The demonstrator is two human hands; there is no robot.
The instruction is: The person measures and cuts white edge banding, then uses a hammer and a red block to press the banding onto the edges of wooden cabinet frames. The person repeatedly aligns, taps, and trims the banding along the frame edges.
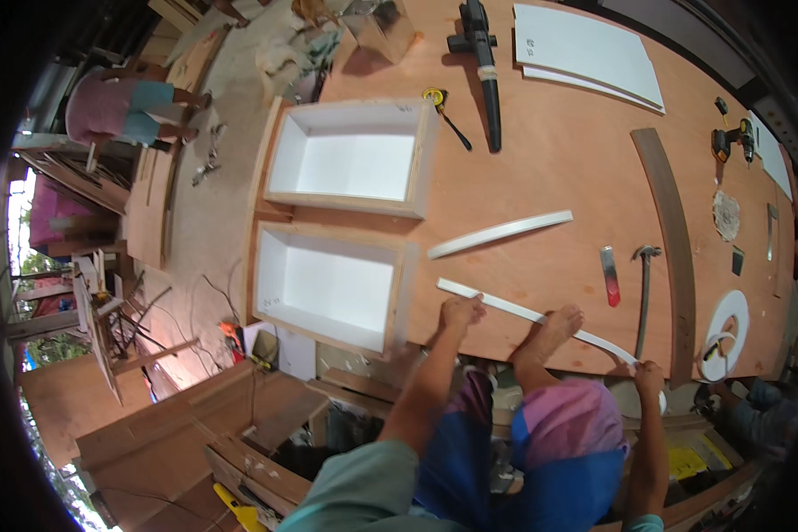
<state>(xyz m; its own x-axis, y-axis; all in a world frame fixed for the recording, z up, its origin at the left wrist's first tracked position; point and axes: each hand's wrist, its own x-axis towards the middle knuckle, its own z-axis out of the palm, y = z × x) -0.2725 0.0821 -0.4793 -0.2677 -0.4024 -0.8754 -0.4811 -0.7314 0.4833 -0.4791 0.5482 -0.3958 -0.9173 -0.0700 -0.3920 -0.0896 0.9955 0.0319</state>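
Note:
A long, narrow white strip (516, 310) lies slantwise near the front edge of the plywood table. My left hand (464, 312) is closed at its left part, fingers pinched against it. My right hand (649, 379) grips the strip close to its right end, at the table edge, where a white piece shows below the fist. Between the two hands my bare foot (554, 332) rests on the strip. Farther back lies a second white strip (501, 233), slightly bowed. Right of the foot are a claw hammer (645, 297) and a red-handled blade tool (610, 277).
Two white-lined wooden boxes (414, 160) stand at the left. A tape measure (433, 96), black blower (489, 89), white panels (585, 53), dark wooden board (669, 239), drill (734, 142) and white roll (727, 324) are on the table. Another person (106, 106) is at far left.

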